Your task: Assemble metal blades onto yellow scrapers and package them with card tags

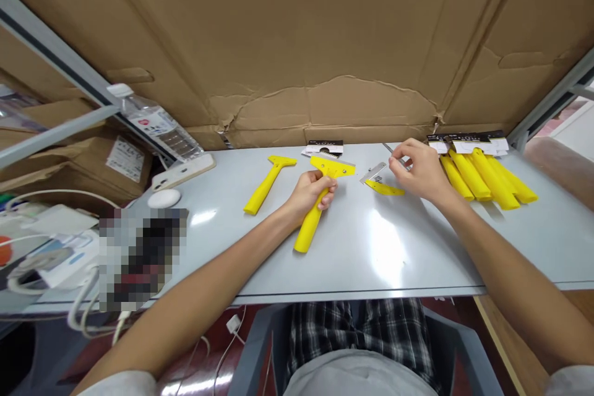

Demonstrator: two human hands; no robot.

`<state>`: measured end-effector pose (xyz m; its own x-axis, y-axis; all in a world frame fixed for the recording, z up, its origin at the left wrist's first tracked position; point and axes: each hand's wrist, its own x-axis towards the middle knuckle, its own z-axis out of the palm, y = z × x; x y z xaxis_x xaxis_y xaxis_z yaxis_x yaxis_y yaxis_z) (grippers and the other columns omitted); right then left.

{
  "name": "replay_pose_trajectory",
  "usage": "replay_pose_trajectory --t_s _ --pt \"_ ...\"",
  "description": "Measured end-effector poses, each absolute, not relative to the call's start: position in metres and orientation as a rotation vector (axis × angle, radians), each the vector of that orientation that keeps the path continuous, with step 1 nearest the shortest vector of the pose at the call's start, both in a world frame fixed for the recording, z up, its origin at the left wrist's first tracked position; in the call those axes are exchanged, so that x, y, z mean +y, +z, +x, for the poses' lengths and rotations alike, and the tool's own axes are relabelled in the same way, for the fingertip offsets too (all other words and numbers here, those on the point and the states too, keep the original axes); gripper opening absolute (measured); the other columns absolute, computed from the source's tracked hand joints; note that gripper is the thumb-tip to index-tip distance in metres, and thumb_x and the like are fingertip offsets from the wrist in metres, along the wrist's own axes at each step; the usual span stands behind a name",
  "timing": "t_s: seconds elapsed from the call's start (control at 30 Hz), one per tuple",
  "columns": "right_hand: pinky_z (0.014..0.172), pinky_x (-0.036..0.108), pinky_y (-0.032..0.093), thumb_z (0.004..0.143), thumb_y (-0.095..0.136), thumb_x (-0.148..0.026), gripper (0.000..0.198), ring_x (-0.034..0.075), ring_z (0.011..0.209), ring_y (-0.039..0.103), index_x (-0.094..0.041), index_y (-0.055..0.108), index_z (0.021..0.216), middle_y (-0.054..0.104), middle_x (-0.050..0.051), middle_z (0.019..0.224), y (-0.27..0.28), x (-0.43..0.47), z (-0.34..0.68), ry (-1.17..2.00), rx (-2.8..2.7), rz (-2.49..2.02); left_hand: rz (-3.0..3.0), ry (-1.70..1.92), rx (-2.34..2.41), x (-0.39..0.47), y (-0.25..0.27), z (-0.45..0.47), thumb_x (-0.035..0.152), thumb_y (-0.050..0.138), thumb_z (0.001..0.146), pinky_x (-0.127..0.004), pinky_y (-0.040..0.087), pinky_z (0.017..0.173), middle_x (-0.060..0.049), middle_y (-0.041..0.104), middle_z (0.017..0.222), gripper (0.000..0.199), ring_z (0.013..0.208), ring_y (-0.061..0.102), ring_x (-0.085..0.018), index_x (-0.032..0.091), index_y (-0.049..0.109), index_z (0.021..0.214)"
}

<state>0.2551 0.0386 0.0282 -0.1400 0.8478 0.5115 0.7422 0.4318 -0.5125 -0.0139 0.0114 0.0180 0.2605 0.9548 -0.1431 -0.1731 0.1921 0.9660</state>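
My left hand [316, 192] is closed around the handle of a yellow scraper [307, 232], whose wide head with two screws points away from me. A thin grey metal rod [388, 148] is pinched between the fingers of my right hand [417, 167]; its full shape is partly hidden. Just left of that hand lie a flat metal blade [374, 172] and a yellow head plate [384, 189], touching each other. Further left, a second yellow scraper handle [263, 192] rests on the grey table [343, 272].
Several yellow scrapers [496, 182] with black-and-white cards lie at the right. Another card [325, 148] lies at the back by the cardboard wall [297, 31]. On the left are a water bottle [162, 127], a white phone [184, 172], a white oval object [164, 198] and cables [83, 303].
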Motion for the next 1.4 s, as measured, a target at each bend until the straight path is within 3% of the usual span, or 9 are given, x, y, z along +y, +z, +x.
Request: replay_pose_trajectory --t_s 0.27,0.37,0.53,0.77,1.23,1.4 --pt "0.086 0.030 0.044 0.090 0.049 -0.035 0.035 0.018 0.093 0.061 -0.014 0.076 0.093 0.071 0.011 0.102 0.008 0.072 0.283 0.012 -2.201 -1.754 1.018 1.089 0.899 0.019 0.011 -0.018 0.021 0.076 0.071 -0.018 0.028 0.036 0.003 0.055 0.064 0.023 0.041 0.042 -0.003 0.016 0.054 0.069" --pt "0.084 0.031 0.043 0.092 0.045 -0.037 0.038 0.018 0.092 0.061 -0.016 0.076 0.096 0.071 0.011 0.105 0.001 0.079 0.282 -0.042 -2.293 -1.752 1.004 1.098 0.848 0.022 0.009 -0.021 0.019 0.073 0.075 -0.018 0.028 0.037 0.003 0.055 0.066 0.020 0.042 0.042 -0.003 0.016 0.053 0.071" --pt "0.091 0.034 0.043 0.094 0.048 -0.044 0.038 0.023 0.107 0.060 -0.018 0.075 0.104 0.070 0.010 0.111 -0.010 0.076 0.288 -0.103 -2.436 -1.639 0.994 1.095 0.884 0.021 0.015 -0.022 0.014 0.067 0.080 -0.018 0.028 0.037 0.003 0.052 0.062 0.020 0.041 0.042 -0.003 0.016 0.051 0.068" --pt "0.091 0.030 0.045 0.094 0.053 -0.046 0.034 0.014 0.097 0.064 -0.021 0.075 0.102 0.071 0.004 0.112 -0.007 0.065 0.299 0.053 -2.397 -1.553 1.000 1.026 0.907 0.017 0.019 -0.022 0.012 0.062 0.085 -0.017 0.028 0.038 0.005 0.048 0.053 0.022 0.038 0.038 -0.003 0.018 0.050 0.068" --pt "0.079 0.029 0.052 0.095 0.051 -0.051 0.038 0.015 0.093 0.066 -0.023 0.076 0.100 0.071 0.006 0.112 0.017 0.052 0.303 0.124 -2.282 -1.535 1.009 0.992 0.891 0.015 0.021 -0.023 0.021 0.072 0.072 -0.017 0.028 0.035 0.005 0.048 0.050 0.022 0.036 0.038 -0.004 0.017 0.053 0.063" --pt "0.079 0.032 0.049 0.088 0.056 -0.069 0.055 0.018 0.090 0.066 -0.024 0.072 0.113 0.071 0.007 0.107 0.032 0.054 0.325 0.070 -2.427 -1.790 1.002 0.985 0.895 0.015 0.022 -0.022 0.020 0.075 0.069 -0.017 0.027 0.034 0.005 0.050 0.051 0.023 0.036 0.038 -0.003 0.016 0.053 0.063"
